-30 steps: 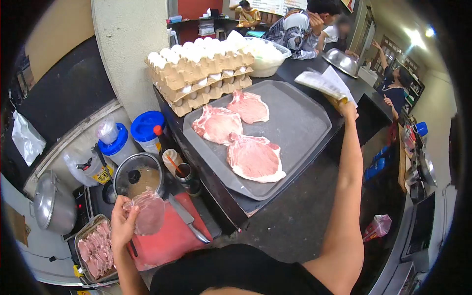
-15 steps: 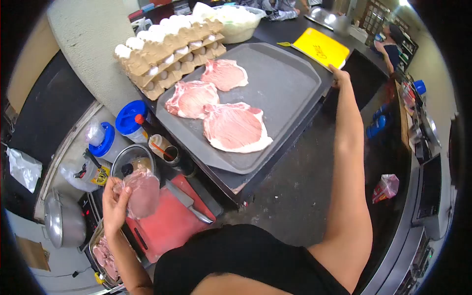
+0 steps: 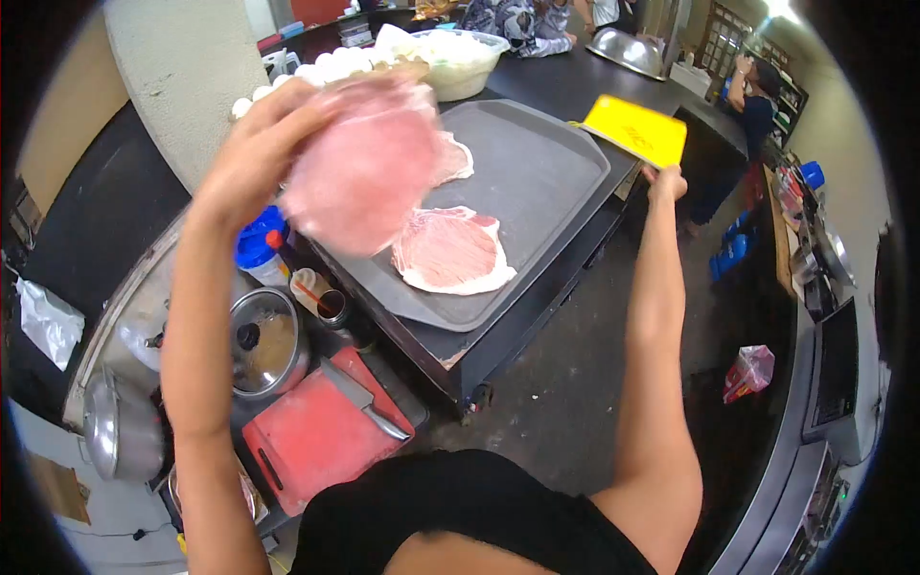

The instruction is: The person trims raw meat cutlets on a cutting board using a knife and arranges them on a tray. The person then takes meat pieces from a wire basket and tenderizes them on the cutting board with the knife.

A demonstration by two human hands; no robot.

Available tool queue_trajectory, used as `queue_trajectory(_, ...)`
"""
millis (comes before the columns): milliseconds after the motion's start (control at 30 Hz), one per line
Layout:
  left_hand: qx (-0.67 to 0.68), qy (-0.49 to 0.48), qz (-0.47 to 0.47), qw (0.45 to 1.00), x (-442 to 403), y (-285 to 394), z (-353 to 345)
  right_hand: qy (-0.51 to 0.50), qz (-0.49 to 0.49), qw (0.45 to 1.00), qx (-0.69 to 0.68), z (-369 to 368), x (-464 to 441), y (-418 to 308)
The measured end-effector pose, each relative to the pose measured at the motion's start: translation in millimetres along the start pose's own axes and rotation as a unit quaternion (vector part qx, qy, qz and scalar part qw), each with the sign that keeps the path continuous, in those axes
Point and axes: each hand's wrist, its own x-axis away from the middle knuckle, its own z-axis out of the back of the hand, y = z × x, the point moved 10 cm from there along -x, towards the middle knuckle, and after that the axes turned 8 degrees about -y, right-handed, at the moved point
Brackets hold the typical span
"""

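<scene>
My left hand (image 3: 264, 144) is closed on a raw pork slice (image 3: 369, 168), which hangs blurred above the near left of a grey tray (image 3: 517, 163). On the tray lie a pork slice (image 3: 452, 251) in plain view and another (image 3: 455, 161) partly covered by the held one. My right hand (image 3: 665, 180) is closed at the near corner of a yellow notebook-like item (image 3: 634, 132) with dark lettering, beside the tray's right edge. My fingertips there are small and partly hidden.
White eggs (image 3: 331, 65) stand behind my left hand, near a large bowl (image 3: 465, 81). Below are a red cutting board (image 3: 311, 436) with a knife (image 3: 359, 395), a metal bowl (image 3: 268, 350) and a pot (image 3: 125, 431). A person (image 3: 752, 115) stands at far right.
My left hand has carried the pork slice up from over the cutting board to above the tray. The view has shifted, and the yellow item sits a little lower, still at my right hand.
</scene>
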Motion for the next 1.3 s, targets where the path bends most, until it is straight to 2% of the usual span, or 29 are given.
queue_trajectory(67, 0.100, -0.080, -0.024, 0.991, -28.6, 13.9, -46.0, -0.033, 0.045, 0.997, -0.060, 22.5, 10.7, -3.6)
queue_trajectory(133, 0.144, -0.076, -0.038, 0.986, -62.3, 4.2, -77.9, -0.014, 0.039, 0.996, -0.076, 53.7, 43.1, -11.5)
queue_trajectory(167, 0.180, -0.120, -0.047, 0.975, -76.2, 3.8, -100.0, 0.007, 0.037, 0.997, -0.069, 71.2, 61.4, -14.0)
queue_trajectory(200, 0.214, -0.166, -0.056, 0.961, -87.9, 2.8, -121.4, -0.024, 0.060, 0.993, -0.103, 81.1, 83.4, -22.0)
queue_trajectory(267, 0.288, -0.200, -0.009, 0.937, -109.3, -30.7, -161.8, -0.069, 0.083, 0.990, -0.091, 107.5, 111.8, -19.0)
queue_trajectory(333, 0.235, -0.234, 0.113, 0.937, -115.0, -87.1, -199.0, -0.081, 0.051, 0.991, -0.095, 126.4, 154.3, -7.8)
queue_trajectory(400, 0.067, -0.148, 0.153, 0.975, -116.0, -139.8, -203.4, -0.087, -0.007, 0.990, -0.109, 148.8, 189.8, 25.2)
queue_trajectory(433, 0.234, -0.193, 0.229, 0.925, -104.8, -141.5, -214.0, -0.076, -0.059, 0.981, -0.167, 162.2, 205.6, 53.2)
queue_trajectory(500, 0.161, -0.191, 0.219, 0.943, -111.8, -137.7, -208.9, -0.079, -0.106, 0.972, -0.194, 178.1, 244.9, 92.2)
queue_trajectory(567, 0.101, -0.193, 0.215, 0.952, -113.6, -137.1, -204.7, -0.037, -0.140, 0.977, -0.157, 189.6, 285.0, 117.9)
queue_trajectory(633, 0.042, -0.178, 0.198, 0.963, -115.8, -134.2, -197.0, -0.027, -0.179, 0.977, -0.111, 190.2, 318.6, 141.2)
queue_trajectory(700, -0.029, -0.167, 0.174, 0.970, -120.9, -133.7, -192.1, -0.009, -0.227, 0.974, -0.006, 186.5, 356.2, 155.9)
queue_trajectory(767, -0.109, -0.156, 0.142, 0.971, -129.4, -138.2, -189.0, -0.058, -0.274, 0.958, 0.064, 187.3, 387.2, 193.8)
queue_trajectory(800, -0.137, -0.141, 0.107, 0.975, -131.3, -129.5, -185.4, -0.144, -0.277, 0.945, 0.094, 191.0, 396.7, 230.8)
queue_trajectory(867, -0.192, -0.114, 0.040, 0.974, -129.8, -111.5, -183.8, -0.219, -0.331, 0.903, 0.166, 191.1, 420.2, 243.7)
queue_trajectory(967, -0.186, -0.025, -0.067, 0.980, -133.0, -110.9, -178.6, -0.324, -0.278, 0.811, 0.399, 191.3, 418.1, 227.0)
queue_trajectory(1067, -0.246, 0.038, -0.079, 0.965, -124.1, -99.1, -169.5, -0.350, -0.213, 0.775, 0.482, 223.7, 397.8, 269.8)
queue_trajectory(1133, -0.158, -0.018, 0.045, 0.986, -123.0, -110.4, -161.7, -0.366, -0.116, 0.738, 0.555, 220.5, 386.1, 253.6)
queue_trajectory(1167, -0.113, -0.046, 0.106, 0.987, -119.0, -115.2, -159.2, -0.372, -0.099, 0.730, 0.564, 217.6, 379.7, 240.3)
queue_trajectory(1200, -0.131, -0.060, 0.090, 0.986, -117.0, -108.3, -158.1, -0.377, -0.082, 0.723, 0.574, 211.6, 374.3, 222.4)
queue_trajectory(1267, -0.168, -0.092, 0.062, 0.980, -106.4, -102.0, -159.5, -0.382, -0.141, 0.738, 0.538, 175.3, 357.2, 157.3)
queue_trajectory(1300, -0.214, -0.109, -0.005, 0.971, -98.6, -90.1, -164.0, -0.366, -0.066, 0.776, 0.509, 153.2, 339.6, 120.7)
